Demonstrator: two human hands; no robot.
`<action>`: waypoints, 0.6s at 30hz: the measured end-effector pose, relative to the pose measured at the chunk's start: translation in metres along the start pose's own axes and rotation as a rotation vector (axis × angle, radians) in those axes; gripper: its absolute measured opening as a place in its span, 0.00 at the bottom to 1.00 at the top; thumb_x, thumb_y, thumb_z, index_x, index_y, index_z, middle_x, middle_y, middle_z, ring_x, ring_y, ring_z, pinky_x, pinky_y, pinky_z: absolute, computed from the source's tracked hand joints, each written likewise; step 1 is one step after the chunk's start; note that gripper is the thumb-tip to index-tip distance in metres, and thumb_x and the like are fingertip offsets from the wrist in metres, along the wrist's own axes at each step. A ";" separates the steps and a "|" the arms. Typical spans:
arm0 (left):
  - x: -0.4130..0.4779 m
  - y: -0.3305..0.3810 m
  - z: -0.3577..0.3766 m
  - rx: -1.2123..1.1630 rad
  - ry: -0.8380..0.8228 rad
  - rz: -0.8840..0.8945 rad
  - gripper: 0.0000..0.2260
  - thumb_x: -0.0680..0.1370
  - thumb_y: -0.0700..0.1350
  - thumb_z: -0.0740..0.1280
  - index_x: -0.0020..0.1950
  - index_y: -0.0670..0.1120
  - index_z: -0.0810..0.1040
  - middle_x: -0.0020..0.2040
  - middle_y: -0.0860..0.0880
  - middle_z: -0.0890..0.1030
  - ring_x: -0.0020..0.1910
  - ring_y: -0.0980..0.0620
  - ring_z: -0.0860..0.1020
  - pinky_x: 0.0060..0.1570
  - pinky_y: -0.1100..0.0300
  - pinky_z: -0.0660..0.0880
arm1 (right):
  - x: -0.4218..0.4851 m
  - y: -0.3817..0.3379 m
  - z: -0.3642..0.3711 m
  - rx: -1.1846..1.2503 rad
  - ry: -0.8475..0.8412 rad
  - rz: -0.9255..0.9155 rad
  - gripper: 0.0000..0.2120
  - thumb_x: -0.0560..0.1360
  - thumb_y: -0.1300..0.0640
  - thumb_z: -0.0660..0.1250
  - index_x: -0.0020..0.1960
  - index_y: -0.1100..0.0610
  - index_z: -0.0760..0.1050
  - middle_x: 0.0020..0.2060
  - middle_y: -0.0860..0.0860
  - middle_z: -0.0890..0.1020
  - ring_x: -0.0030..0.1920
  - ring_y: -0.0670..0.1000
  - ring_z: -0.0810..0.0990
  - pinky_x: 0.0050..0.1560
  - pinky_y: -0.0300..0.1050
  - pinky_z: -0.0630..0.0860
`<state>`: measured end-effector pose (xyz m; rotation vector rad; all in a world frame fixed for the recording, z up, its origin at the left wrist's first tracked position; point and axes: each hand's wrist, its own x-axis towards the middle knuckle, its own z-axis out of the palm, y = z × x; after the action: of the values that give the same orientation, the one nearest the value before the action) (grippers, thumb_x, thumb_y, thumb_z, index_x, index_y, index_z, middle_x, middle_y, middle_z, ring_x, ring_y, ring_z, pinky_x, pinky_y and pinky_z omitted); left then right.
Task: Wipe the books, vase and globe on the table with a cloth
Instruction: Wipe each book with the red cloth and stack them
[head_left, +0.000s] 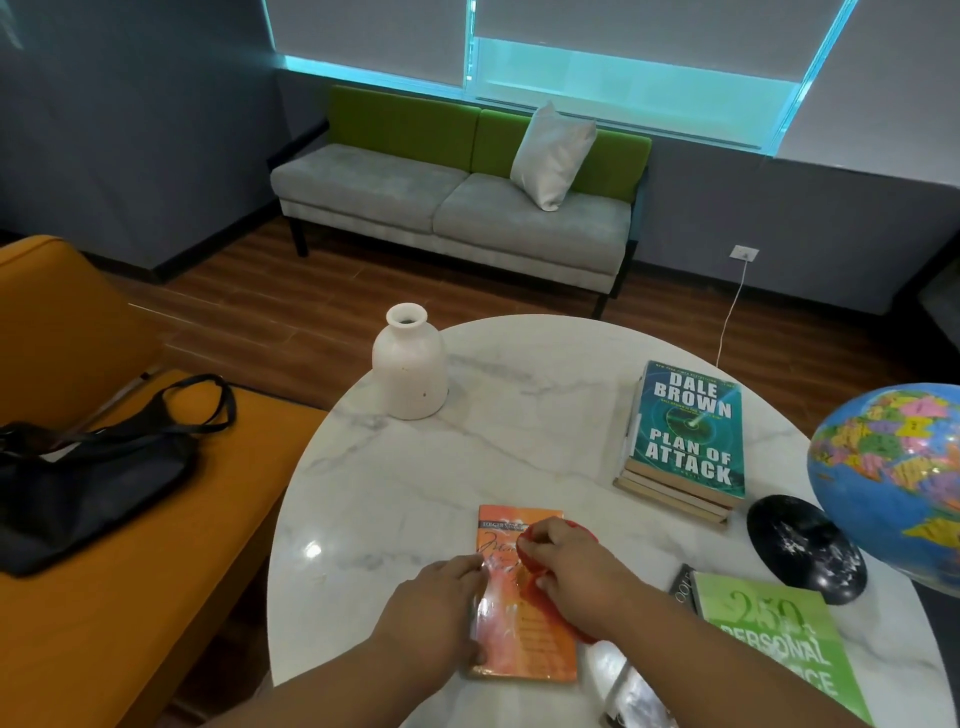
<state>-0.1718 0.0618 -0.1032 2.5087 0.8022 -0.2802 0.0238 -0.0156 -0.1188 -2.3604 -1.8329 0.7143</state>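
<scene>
An orange paperback book (524, 644) lies flat near the front of the round marble table (519, 441). My left hand (431, 603) rests on the book's left edge with its fingers laid over the cover. My right hand (576, 571) grips a red cloth (535, 587) bunched against the cover. A white vase (409, 364) stands upright at the table's far left. A stack of books topped by a blue paperback (685, 431) sits at the right. The globe (893, 483) on its black base (805, 545) stands at the far right. A green book (779, 644) lies at the front right.
An orange sofa (104, 597) with a black bag (93, 478) on it stands just left of the table. A grey and green sofa (457, 208) with a white pillow sits across the wooden floor. A white cable runs from a wall socket (744, 253).
</scene>
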 end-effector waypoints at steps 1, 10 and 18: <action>0.000 0.000 0.000 -0.001 -0.001 0.000 0.36 0.70 0.53 0.73 0.75 0.53 0.62 0.77 0.58 0.58 0.73 0.53 0.61 0.68 0.56 0.66 | 0.001 0.001 -0.001 0.022 -0.006 -0.013 0.21 0.79 0.56 0.60 0.72 0.48 0.68 0.70 0.44 0.65 0.67 0.49 0.67 0.68 0.40 0.64; -0.001 -0.001 0.001 0.004 0.007 0.004 0.36 0.70 0.53 0.73 0.75 0.53 0.61 0.76 0.59 0.59 0.73 0.53 0.62 0.67 0.55 0.67 | 0.006 0.001 -0.001 0.065 -0.016 0.012 0.18 0.78 0.56 0.62 0.67 0.48 0.73 0.65 0.43 0.71 0.64 0.47 0.71 0.64 0.37 0.66; -0.001 -0.002 0.001 0.007 0.010 0.011 0.37 0.71 0.53 0.73 0.76 0.53 0.61 0.77 0.59 0.58 0.73 0.54 0.62 0.68 0.55 0.66 | -0.004 0.000 -0.004 0.137 -0.054 0.011 0.16 0.78 0.56 0.64 0.64 0.47 0.76 0.56 0.39 0.71 0.60 0.46 0.72 0.62 0.37 0.67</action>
<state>-0.1738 0.0625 -0.1043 2.5226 0.7926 -0.2674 0.0253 -0.0183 -0.1138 -2.2888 -1.7314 0.8823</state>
